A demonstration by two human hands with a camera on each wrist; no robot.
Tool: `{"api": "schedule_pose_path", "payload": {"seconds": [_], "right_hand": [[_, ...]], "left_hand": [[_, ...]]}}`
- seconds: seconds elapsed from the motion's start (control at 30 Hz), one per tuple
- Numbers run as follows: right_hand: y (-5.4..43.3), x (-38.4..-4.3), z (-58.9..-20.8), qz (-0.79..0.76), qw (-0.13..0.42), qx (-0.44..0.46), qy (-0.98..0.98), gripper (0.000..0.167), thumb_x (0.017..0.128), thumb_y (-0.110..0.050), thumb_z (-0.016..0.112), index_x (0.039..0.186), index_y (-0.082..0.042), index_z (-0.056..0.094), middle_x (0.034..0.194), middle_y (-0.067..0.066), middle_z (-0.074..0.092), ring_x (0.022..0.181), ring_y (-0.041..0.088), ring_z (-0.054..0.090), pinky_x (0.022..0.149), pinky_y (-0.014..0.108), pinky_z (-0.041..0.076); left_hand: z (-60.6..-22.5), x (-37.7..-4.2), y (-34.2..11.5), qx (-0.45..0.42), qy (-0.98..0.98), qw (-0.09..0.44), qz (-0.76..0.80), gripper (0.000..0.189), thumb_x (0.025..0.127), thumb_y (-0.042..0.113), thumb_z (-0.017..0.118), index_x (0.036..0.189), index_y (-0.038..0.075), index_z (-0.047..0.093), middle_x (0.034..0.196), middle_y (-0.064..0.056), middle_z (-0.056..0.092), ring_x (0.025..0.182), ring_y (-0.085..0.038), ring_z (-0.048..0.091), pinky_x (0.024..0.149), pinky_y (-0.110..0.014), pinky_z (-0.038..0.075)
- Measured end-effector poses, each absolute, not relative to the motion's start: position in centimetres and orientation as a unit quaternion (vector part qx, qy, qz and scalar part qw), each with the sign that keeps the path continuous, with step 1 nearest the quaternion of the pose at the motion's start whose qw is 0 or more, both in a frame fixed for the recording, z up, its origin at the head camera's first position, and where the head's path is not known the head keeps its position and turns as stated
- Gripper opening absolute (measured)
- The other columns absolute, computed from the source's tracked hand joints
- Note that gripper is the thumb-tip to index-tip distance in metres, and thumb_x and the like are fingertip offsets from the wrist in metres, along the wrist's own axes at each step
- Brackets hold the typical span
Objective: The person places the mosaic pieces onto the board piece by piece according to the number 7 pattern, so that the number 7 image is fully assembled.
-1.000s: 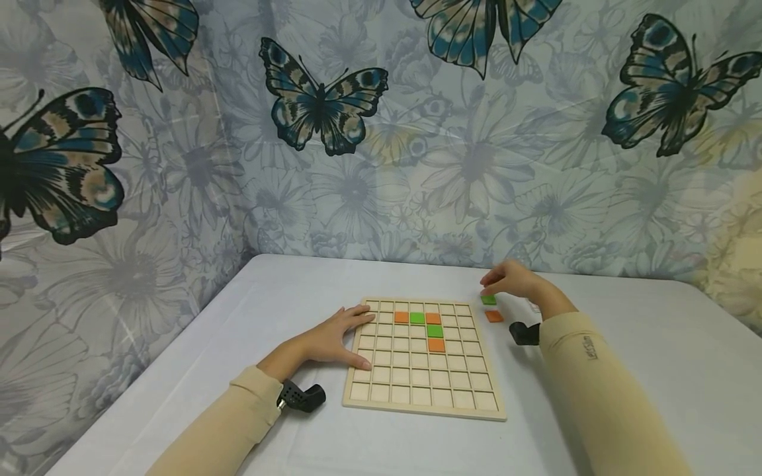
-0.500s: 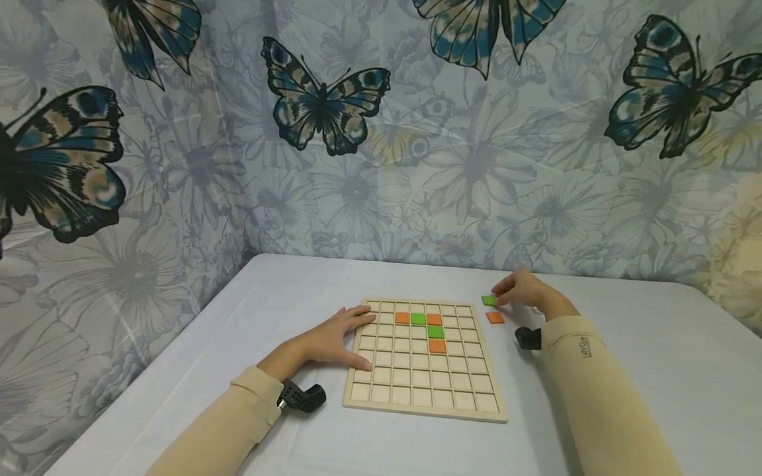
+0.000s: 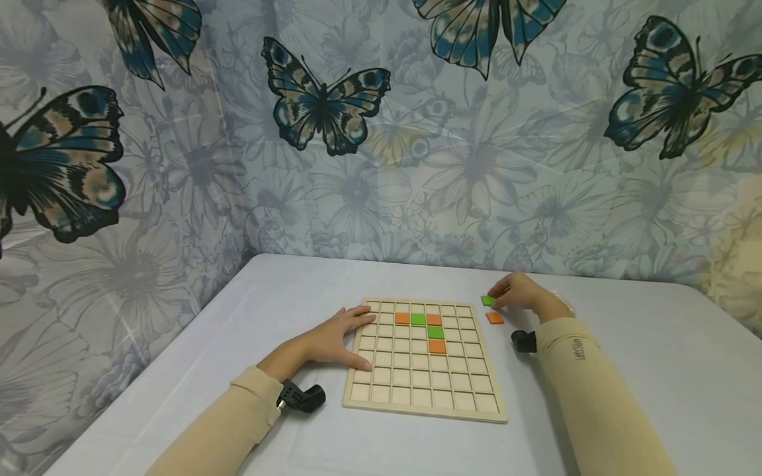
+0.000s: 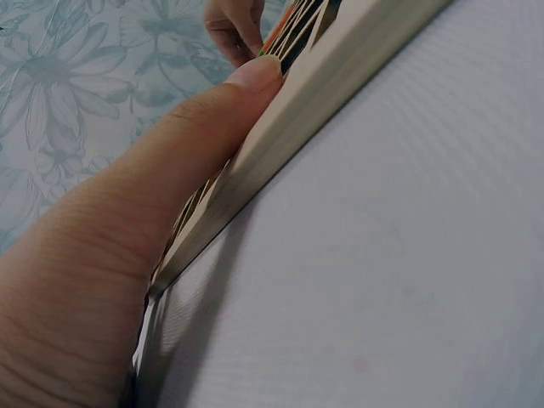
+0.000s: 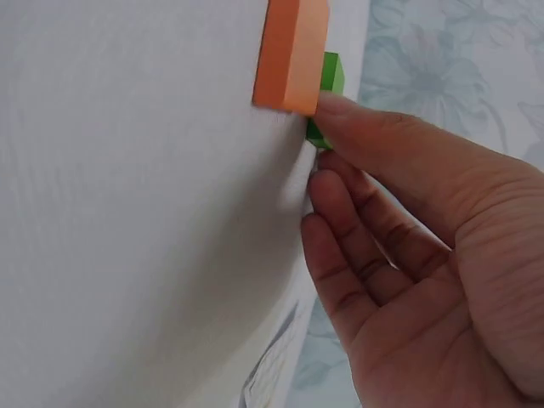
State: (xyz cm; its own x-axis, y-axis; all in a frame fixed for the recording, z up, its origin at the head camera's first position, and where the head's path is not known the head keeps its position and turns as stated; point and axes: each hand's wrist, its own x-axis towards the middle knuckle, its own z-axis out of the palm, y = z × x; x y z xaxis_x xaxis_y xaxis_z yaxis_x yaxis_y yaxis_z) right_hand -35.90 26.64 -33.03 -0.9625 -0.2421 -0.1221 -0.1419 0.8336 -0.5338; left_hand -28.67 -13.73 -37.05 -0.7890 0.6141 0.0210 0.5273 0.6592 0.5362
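A square wooden board [image 3: 399,396] with a grid of shallow cells lies on the white table. Several orange and green square tiles sit in its upper cells, among them a green tile [image 3: 436,332] and an orange tile [image 3: 437,346]. My left hand [image 3: 330,338] rests on the board's left edge with spread fingers; its thumb [image 4: 204,127] lies over the rim. Beyond the board's upper right corner, my right hand [image 3: 520,292] pinches a loose green tile [image 3: 487,301] by its right side, its fingertips partly hidden. A loose orange tile [image 3: 495,318] lies just nearer.
A small pale patterned item [image 5: 270,361] lies beyond the right wrist, mostly hidden. Black wrist cameras [image 3: 302,396] stick out below both hands. A butterfly-print cloth [image 3: 476,165] hangs behind the table's far edge [image 3: 440,266].
My right hand first drew back to the right off the green tile, then came back left onto its right side. The tile shifted slightly left. The left hand stayed still.
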Motion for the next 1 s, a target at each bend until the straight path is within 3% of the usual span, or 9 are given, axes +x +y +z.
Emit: {"api": "schedule_pose_path", "payload": {"seconds": [0.27, 1.0], "right_hand": [[26.17, -35.77, -32.53, -0.237, 0.096, -0.103, 0.961, 0.028, 0.080, -0.011, 0.071, 0.102, 0.007, 0.068, 0.097, 0.018, 0.067, 0.085, 0.022, 0.061, 0.076, 0.037, 0.052], [26.17, -35.26, -32.29, -0.227, 0.078, -0.135, 0.961, 0.027, 0.082, -0.013, 0.070, 0.101, 0.007, 0.069, 0.095, 0.018, 0.069, 0.086, 0.024, 0.064, 0.077, 0.039, 0.054]], "left_hand": [[-36.97, -28.61, -13.71, 0.318, 0.905, 0.079, 0.270, 0.094, 0.069, 0.050, 0.077, 0.146, 0.018, 0.033, 0.156, -0.001, 0.017, 0.144, -0.040, 0.003, 0.114, -0.059, 0.012], [-37.28, -28.88, -13.80, 0.330, 0.903, 0.068, 0.265, 0.095, 0.069, 0.049, 0.078, 0.146, 0.016, 0.033, 0.156, -0.003, 0.018, 0.144, -0.037, 0.005, 0.117, -0.053, 0.009]]}}
